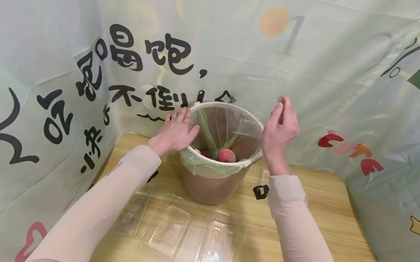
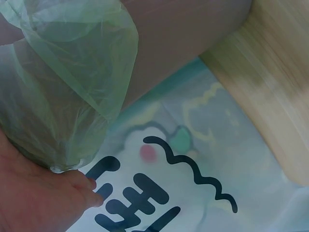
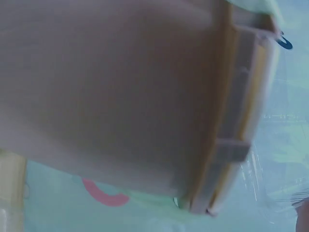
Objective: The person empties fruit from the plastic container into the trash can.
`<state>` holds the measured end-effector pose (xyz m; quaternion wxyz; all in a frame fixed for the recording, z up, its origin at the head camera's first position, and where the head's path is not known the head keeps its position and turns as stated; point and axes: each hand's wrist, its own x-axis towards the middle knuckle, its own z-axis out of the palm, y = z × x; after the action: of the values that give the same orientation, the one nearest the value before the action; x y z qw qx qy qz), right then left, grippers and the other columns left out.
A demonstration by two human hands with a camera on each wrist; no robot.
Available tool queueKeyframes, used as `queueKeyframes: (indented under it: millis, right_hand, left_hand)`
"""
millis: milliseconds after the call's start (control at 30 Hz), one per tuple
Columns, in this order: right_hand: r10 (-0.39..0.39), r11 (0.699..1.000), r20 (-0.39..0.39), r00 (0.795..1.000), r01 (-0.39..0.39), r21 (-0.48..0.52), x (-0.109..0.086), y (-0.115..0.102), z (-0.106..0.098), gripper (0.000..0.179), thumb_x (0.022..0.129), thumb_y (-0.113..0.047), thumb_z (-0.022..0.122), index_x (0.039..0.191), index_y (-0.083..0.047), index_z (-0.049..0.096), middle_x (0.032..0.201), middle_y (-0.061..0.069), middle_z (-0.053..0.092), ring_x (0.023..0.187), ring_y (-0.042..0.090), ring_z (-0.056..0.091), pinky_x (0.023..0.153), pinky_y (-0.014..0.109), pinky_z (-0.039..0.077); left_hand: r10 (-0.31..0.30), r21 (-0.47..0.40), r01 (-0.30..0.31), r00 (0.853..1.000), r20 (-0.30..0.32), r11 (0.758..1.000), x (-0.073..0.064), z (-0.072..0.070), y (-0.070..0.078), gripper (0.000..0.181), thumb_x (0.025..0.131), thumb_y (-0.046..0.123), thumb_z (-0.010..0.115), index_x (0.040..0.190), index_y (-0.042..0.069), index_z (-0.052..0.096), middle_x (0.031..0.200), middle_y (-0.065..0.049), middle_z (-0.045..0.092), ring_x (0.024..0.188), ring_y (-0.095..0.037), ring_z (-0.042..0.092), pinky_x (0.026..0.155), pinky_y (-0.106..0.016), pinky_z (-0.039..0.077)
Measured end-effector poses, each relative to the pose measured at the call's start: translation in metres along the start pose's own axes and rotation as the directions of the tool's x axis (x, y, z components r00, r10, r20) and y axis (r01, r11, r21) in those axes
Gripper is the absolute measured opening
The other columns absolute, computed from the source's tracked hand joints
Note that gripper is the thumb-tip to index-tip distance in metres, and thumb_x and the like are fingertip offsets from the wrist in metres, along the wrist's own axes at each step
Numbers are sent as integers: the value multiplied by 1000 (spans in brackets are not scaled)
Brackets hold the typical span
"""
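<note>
A brown waste bin point(image 1: 208, 189) stands on the table, lined with a thin green plastic bag point(image 1: 203, 167) folded over its pale rim. Down inside it lies a red peach point(image 1: 226, 155). My left hand point(image 1: 178, 132) rests on the rim's left side with fingers extended; the left wrist view has this hand point(image 2: 43, 198) beside the bag. Above the right side of the rim, my right hand point(image 1: 283, 130) pinches the edge of a clear plastic container point(image 1: 259, 93), which is faint against the curtain. Part of that clear plastic point(image 3: 256, 174) also appears in the right wrist view, past the rim.
Clear plastic containers point(image 1: 220, 250) lie on the wooden table point(image 1: 317, 215) in front of the bin. A small black object point(image 1: 261, 191) sits right of the bin. Printed curtains point(image 1: 229, 22) enclose the back and sides.
</note>
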<state>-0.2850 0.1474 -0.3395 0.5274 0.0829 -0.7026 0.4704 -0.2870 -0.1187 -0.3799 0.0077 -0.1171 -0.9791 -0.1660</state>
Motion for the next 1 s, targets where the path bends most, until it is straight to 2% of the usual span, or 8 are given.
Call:
queueKeyframes:
  millis: [100, 300, 600, 800, 933, 1000]
  right_hand:
    - [47, 999, -12, 999, -47, 15, 4, 1, -8, 28, 109, -14, 55, 120, 4, 73, 91, 25, 69, 77, 16, 52, 73, 19, 41]
    - [125, 992, -30, 992, -125, 17, 6, 7, -26, 28, 109, -15, 55, 122, 2, 74, 95, 24, 69, 77, 5, 48, 73, 17, 40]
    - [178, 983, -154, 972, -184, -23, 11, 18, -51, 26, 108, -11, 55, 114, 4, 76, 100, 17, 76, 74, -4, 52, 72, 12, 42]
    - [227, 973, -143, 963, -231, -16, 8, 34, -72, 27, 110, -14, 54, 114, 2, 76, 106, 15, 76, 75, -1, 53, 71, 14, 43]
    - [290, 955, -131, 948, -296, -27, 5, 36, -84, 29, 111, -17, 53, 113, 1, 74, 109, 13, 75, 84, 1, 62, 81, 13, 53]
    - [313, 947, -135, 940, -319, -26, 3, 35, -88, 30, 111, -16, 51, 113, 5, 72, 109, 17, 74, 88, 2, 64, 85, 15, 55]
  left_hand:
    - [1, 4, -1, 1000, -3, 1000, 0, 0, 0, 82, 109, 54, 20, 167, -3, 6, 176, -24, 4, 162, -49, 8, 133, -61, 3]
    - [-3, 3, 3, 1000, 10, 1000, -1, -2, 1, 82, 109, 53, 20, 167, -3, 4, 176, -24, 3, 162, -49, 7, 133, -61, 2]
    - [-4, 3, 4, 1000, 5, 1000, -1, -1, 1, 82, 109, 53, 20, 167, -3, 5, 176, -24, 4, 162, -48, 8, 133, -60, 3]
    - [2, 7, -2, 1000, 11, 1000, -2, -2, 1, 81, 110, 52, 20, 167, -3, 4, 176, -25, 3, 162, -50, 8, 133, -62, 2]
    - [1, 7, -1, 1000, 6, 1000, -2, -2, 2, 82, 110, 52, 21, 167, -3, 5, 176, -25, 4, 162, -50, 9, 133, -62, 3]
    - [1, 4, -1, 1000, 6, 1000, -3, -2, 2, 82, 109, 53, 21, 167, -3, 5, 176, -25, 4, 162, -50, 10, 133, -61, 3]
